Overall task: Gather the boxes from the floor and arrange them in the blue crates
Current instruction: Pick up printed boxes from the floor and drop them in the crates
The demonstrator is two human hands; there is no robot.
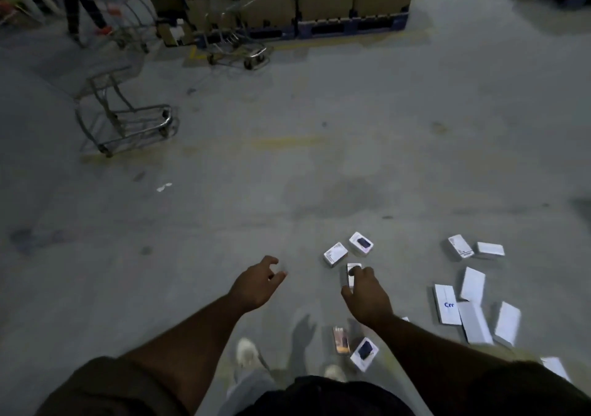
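Grey warehouse floor (pixel 287 166) is spreading under me, boxes scattered rightward. My right hand (pixel 367 297) is pinching a small box (pixel 351 273), long axis pointing away; my left hand (pixel 256 283) is hanging loosely curled, holding nothing.

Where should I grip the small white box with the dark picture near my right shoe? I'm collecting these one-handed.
Take the small white box with the dark picture across its two long side edges, coming straight down from above. It lies flat on the grey concrete floor, picture up, so only the sides offer opposing faces.
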